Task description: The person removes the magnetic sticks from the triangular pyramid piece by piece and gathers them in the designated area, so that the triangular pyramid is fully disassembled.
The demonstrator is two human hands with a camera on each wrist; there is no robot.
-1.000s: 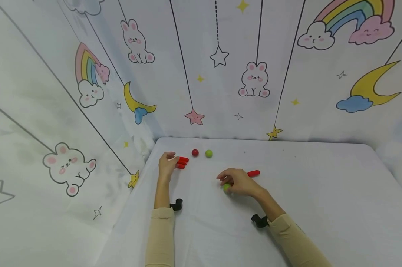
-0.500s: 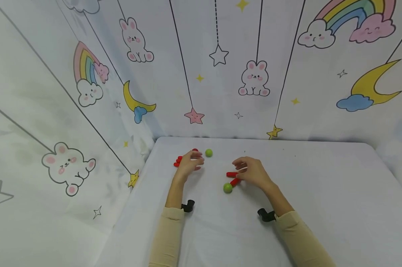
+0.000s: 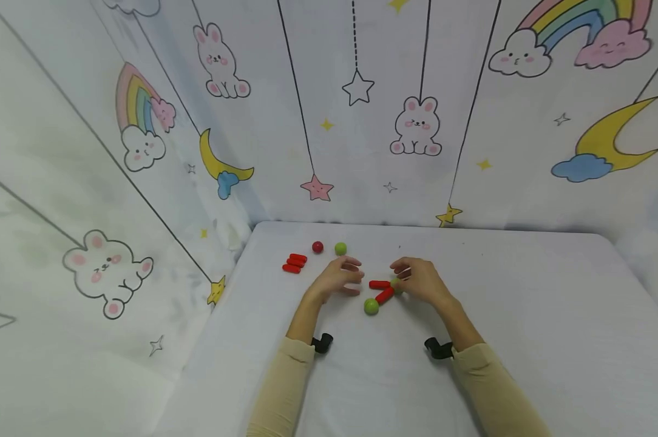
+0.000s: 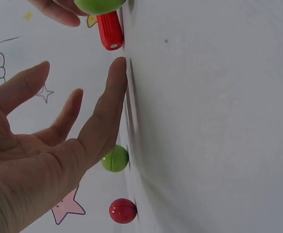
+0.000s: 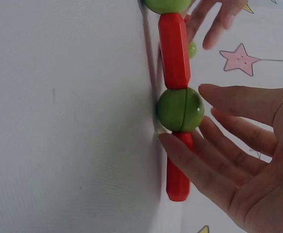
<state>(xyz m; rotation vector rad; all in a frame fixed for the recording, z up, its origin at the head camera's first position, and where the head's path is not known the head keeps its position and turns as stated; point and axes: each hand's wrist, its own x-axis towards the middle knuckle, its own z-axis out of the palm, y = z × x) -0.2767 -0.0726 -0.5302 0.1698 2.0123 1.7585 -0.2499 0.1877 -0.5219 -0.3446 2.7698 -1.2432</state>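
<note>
My right hand (image 3: 419,279) is around a green ball (image 5: 180,109), fingers spread and fairly straight; in the right wrist view its thumb and forefinger lie close to the ball, and firm contact is unclear. A red rod (image 3: 385,295) runs from that ball to a nearer green ball (image 3: 371,306). Another red rod (image 3: 380,284) lies just beyond; the right wrist view shows a rod (image 5: 178,170) below the ball, partly behind the forefinger. To the left of these pieces is my left hand (image 3: 337,277), its fingers loosely spread and holding nothing.
Several red rods (image 3: 294,263) lie side by side at the table's left. Behind them are a red ball (image 3: 317,247) and a green ball (image 3: 340,249). The white-covered table (image 3: 525,303) meets a patterned curtain (image 3: 362,152) at its back edge.
My left hand has moved right, away from the grouped red rods. My right hand has moved off the nearer green ball, rightward and farther back. The rod formerly right of that hand no longer shows there.
</note>
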